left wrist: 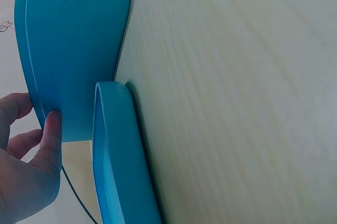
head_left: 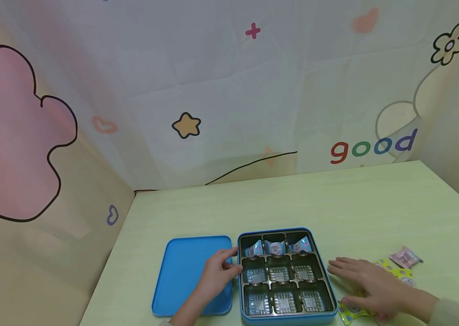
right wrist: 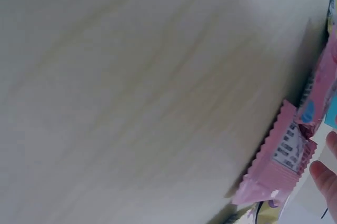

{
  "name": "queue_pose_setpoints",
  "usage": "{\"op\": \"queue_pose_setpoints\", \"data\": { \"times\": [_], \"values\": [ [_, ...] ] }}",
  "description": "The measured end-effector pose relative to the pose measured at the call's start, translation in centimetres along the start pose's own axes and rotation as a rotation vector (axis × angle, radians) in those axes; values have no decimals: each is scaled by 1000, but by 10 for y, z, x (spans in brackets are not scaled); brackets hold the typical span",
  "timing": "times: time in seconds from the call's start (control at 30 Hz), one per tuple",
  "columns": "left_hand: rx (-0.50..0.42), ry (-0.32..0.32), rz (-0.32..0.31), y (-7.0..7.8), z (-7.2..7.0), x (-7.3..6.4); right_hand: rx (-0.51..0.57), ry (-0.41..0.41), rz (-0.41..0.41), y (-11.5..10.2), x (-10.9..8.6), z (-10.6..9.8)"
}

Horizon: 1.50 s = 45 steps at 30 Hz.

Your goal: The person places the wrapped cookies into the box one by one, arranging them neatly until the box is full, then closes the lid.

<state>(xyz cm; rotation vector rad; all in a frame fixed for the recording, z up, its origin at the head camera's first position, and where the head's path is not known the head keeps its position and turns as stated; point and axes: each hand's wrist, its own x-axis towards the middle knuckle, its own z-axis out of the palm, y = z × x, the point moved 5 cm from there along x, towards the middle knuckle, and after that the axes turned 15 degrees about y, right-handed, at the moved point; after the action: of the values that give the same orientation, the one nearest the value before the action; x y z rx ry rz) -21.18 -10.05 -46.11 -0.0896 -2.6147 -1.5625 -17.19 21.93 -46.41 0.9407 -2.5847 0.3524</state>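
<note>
Evidently, the deciding relation sits at the lower right of the head view: yellow packets (head_left: 350, 313) lie under and beside the right hand (head_left: 370, 283), the nearer one, close to the tin (head_left: 288, 319); a pink packet (head_left: 406, 257) lies beyond, its long axis slanting down to the right. The right hand's fingers are extended leftward, with no grip visible. The left hand (head_left: 216, 274), fingers lightly bent, holds the tin's left rim, thumb against the smooth outer wall. Three shiny blue sweets (head_left: 275, 247) fill the top row of the dark, ribbed, nine-compartment insert (head_left: 270, 284). A flat, round-cornered blue lid (head_left: 184, 271) lies left of centre on the pale wood-grain table (head_left: 278, 203). The right wrist view shows serrated wrapper ends.
</note>
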Motion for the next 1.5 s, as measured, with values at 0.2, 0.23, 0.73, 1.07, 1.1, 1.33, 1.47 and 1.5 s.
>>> {"op": "queue_pose_setpoints", "data": {
  "times": [0.2,0.23,0.73,1.07,1.1,1.33,1.47,1.5],
  "values": [
    [-10,0,-9,-1,0,0,-1,8,-4,0,-7,1],
    [-12,0,-10,-1,0,0,-12,27,-17,-1,-8,0],
    [-14,-7,-5,-2,1,0,33,-10,13,-6,-16,-2],
    [-37,-9,-14,-2,1,0,104,-223,96,-1,-24,5],
    [-39,-8,-15,-2,1,0,106,-228,94,0,-24,5],
    [-30,-11,-9,-2,1,0,76,-101,-13,-1,-27,-1],
    [-31,-15,-1,-3,1,1,97,-10,-74,-2,-27,-5],
    [-32,-15,-1,-3,1,1,112,2,-78,-2,-27,-5]
  ]
}}
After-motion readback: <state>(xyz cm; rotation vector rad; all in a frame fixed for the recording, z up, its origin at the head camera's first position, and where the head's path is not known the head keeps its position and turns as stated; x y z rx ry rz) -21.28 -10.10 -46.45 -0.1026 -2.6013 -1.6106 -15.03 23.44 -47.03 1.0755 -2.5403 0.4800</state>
